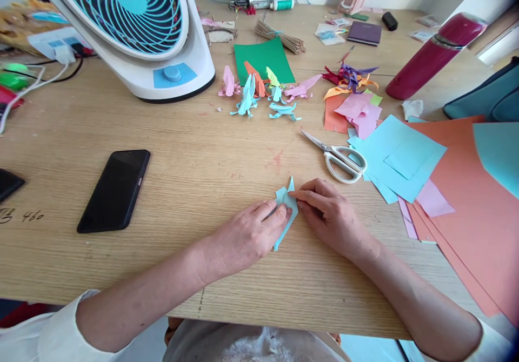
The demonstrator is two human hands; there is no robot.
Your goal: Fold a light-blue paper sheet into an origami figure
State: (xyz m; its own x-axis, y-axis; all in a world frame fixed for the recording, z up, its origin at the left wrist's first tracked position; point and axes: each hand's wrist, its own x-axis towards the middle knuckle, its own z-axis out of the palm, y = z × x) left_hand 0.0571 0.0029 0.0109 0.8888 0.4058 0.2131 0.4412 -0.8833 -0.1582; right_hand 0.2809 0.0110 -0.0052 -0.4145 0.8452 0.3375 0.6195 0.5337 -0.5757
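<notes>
A partly folded piece of light blue origami paper (291, 206) lies on the wooden table in front of me, one narrow point sticking up at its far end. My left hand (259, 227) presses its fingers down on the paper from the left. From the other side, my right hand (330, 210) pinches the paper's upper right edge between thumb and index finger. Part of the folded shape is hidden under my left fingers. Just beyond my right hand lie white-handled scissors (343, 159), their blades slightly apart and pointing to the upper left.
Folded paper figures (247, 97) stand near a green sheet (265, 59). Coloured paper sheets (462, 189) spread on the right, with a red thermos (436, 57) behind. A black phone (114, 190) lies left, below a white fan (162, 75). Dried stalks (279, 35) lie farther back.
</notes>
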